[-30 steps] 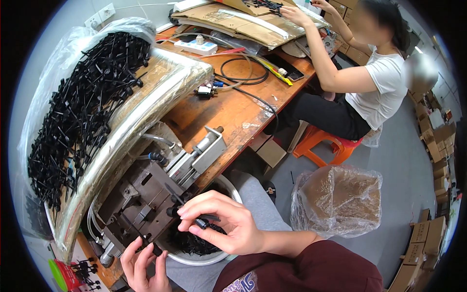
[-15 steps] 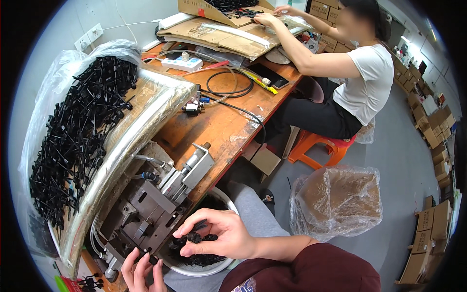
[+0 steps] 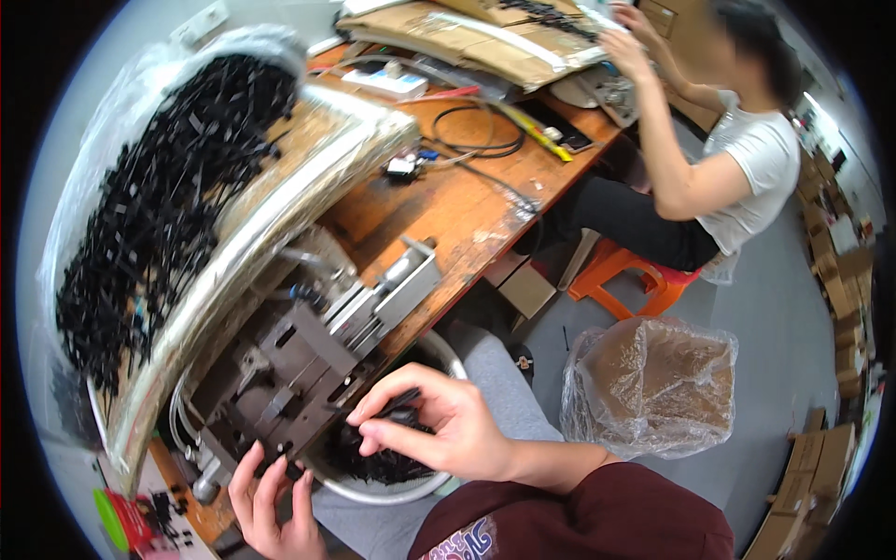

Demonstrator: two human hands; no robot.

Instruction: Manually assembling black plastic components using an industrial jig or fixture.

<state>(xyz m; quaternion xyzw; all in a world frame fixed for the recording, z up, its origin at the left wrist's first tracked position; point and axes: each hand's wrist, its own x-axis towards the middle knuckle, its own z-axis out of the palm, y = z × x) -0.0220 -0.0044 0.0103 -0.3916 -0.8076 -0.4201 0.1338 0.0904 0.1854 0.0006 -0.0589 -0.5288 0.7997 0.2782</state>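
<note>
My right hand (image 3: 443, 425) is closed around small black plastic parts, above a light-rimmed round basin (image 3: 439, 481). One thin piece pokes out past its thumb and forefinger toward the fixture. Down at the front edge of the dark metal fixture (image 3: 322, 350), my left hand (image 3: 271, 509) has its curled fingertips around a small black plastic part (image 3: 295, 470), partly hidden by the fingers. More black parts (image 3: 378, 462) lie in the basin, which sits by my grey-clad leg.
A plastic-lined carton tray (image 3: 308, 159) heaped with black parts (image 3: 177, 187) borders the fixture. Cables (image 3: 476, 131) cross the wooden table (image 3: 467, 219). A co-worker (image 3: 747, 159) sits on an orange stool (image 3: 630, 280) at the far right. A plastic-wrapped box (image 3: 653, 387) stands on the floor.
The view has shifted, moving the table and co-worker within it. My right hand's fingers have drawn closer together, with a thin piece now at the tips. My left hand stays by the fixture.
</note>
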